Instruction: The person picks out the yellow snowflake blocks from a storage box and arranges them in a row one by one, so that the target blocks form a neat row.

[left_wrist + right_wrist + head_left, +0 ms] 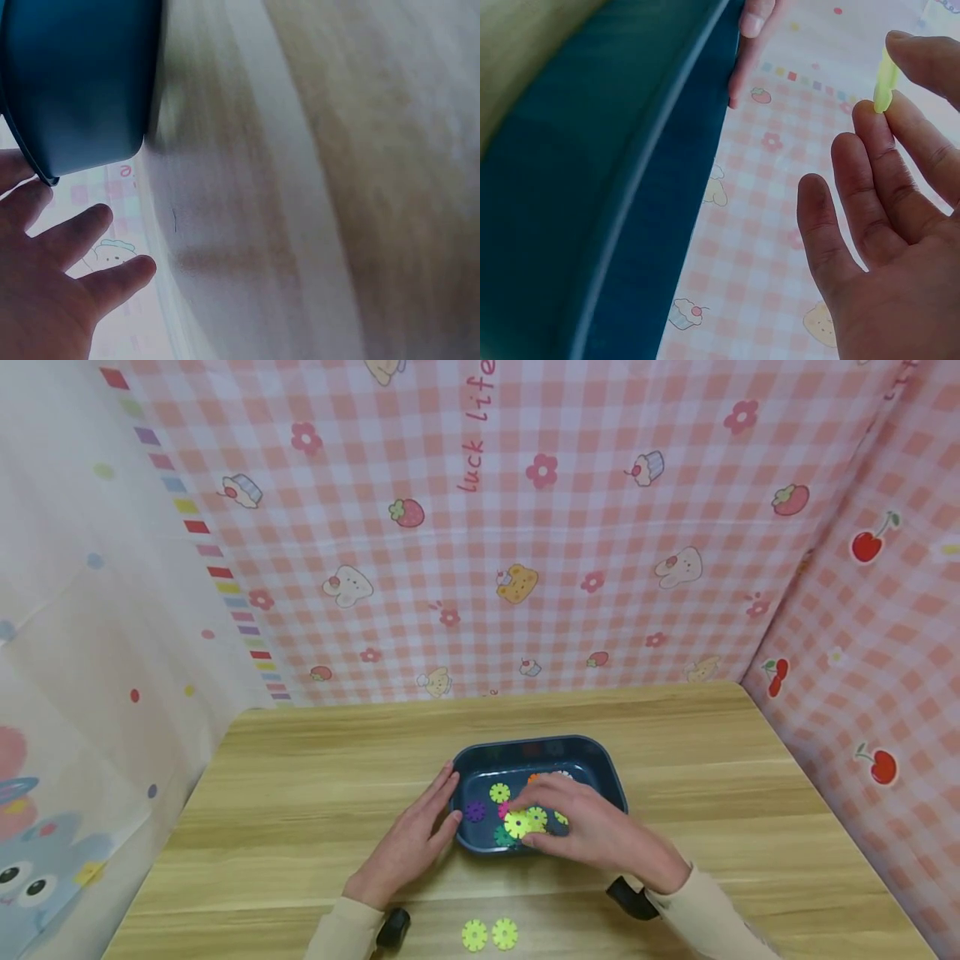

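Observation:
A dark blue rectangular tray [611, 768] sits on the table with several notched plastic discs inside, among them a purple disc [475, 812], a teal disc [503, 837] and a yellow-green disc [499, 792]. My left hand [408, 842] rests against the tray's left side, fingers stretched out at the rim. Over the tray, my right hand [596, 828] pinches a yellow-green notched disc [886, 79] between thumb and fingertips, above the rim in the right wrist view. Part of the tray's contents is hidden beneath this hand.
Two yellow-green discs, a left one [474, 935] and a right one [505, 933], lie side by side near the front of the wooden table [300, 777]. A pink checked cloth [450, 560] hangs behind the table, with more printed cloth at both sides.

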A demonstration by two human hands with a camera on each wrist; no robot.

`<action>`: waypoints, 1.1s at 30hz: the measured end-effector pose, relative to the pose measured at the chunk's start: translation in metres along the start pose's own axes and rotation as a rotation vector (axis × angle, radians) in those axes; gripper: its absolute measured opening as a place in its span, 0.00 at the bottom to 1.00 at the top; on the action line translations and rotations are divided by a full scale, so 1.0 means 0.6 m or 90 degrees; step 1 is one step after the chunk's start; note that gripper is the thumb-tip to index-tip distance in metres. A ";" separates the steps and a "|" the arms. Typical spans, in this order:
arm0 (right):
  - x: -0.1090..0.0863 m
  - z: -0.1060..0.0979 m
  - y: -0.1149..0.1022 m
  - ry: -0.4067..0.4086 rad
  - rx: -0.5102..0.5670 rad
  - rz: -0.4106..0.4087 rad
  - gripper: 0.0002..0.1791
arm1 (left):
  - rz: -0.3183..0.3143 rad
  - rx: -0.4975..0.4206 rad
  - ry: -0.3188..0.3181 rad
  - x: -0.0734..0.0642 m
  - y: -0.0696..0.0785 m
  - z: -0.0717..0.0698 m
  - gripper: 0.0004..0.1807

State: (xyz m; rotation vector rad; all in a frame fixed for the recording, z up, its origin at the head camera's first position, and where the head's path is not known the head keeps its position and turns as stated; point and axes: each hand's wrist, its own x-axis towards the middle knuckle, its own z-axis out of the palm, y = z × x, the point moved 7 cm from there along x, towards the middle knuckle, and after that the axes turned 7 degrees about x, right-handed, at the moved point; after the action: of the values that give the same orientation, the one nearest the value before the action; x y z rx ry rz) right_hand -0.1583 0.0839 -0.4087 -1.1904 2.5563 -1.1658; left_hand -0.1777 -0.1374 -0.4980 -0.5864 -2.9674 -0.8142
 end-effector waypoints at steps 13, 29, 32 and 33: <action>-0.031 0.018 -0.006 -0.004 -0.026 -0.032 0.18 | 0.012 0.003 0.008 0.000 0.001 -0.003 0.33; -0.069 0.052 -0.007 -0.038 -0.018 -0.062 0.17 | 0.007 -0.008 0.005 0.000 -0.003 0.001 0.33; -0.075 0.059 -0.005 -0.052 -0.017 -0.062 0.16 | 0.009 -0.008 0.005 0.000 -0.003 0.001 0.33; -0.078 0.061 -0.004 -0.060 -0.014 -0.057 0.16 | 0.009 -0.008 0.005 0.000 -0.002 0.000 0.33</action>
State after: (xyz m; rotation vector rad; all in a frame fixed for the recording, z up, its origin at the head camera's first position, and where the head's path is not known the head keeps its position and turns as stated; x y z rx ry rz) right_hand -0.1108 0.0928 -0.4433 -1.3429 2.4770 -1.0740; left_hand -0.1780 -0.1384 -0.4989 -0.6032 -2.9500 -0.8333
